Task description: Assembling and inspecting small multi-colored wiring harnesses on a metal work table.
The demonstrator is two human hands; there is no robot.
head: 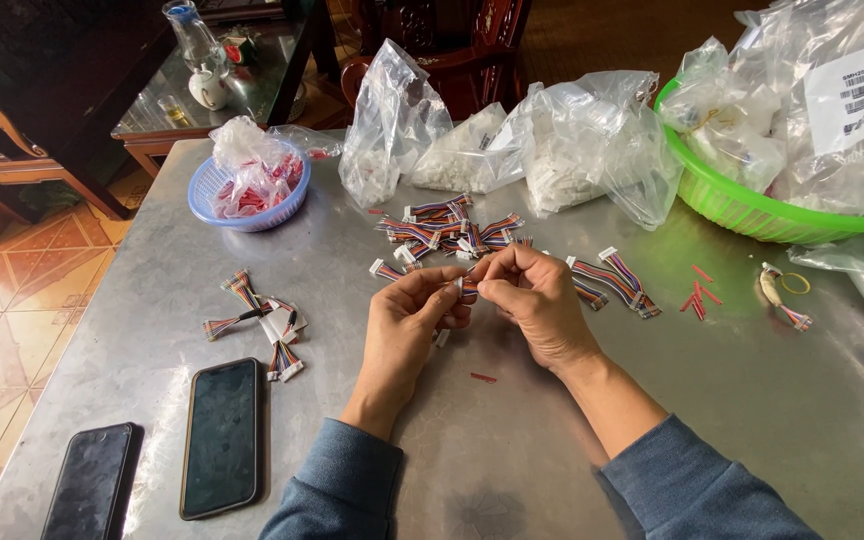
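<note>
Two phones point(220, 436), two baskets point(214, 205)

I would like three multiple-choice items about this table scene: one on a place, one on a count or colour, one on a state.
1. Where is the blue basket?
A. far left of the table
B. beside the phones
C. inside the green basket

2. How many phones lie on the table?
A. one
B. two
C. four

3. What are the hands doing?
A. resting flat
B. both pinching one small wire harness
C. lifting a bag

Answers: 1 A, it stands at the far left edge; 2 B, two dark screens lie near left; 3 B, left hand and right hand meet on the wire harness.
</note>
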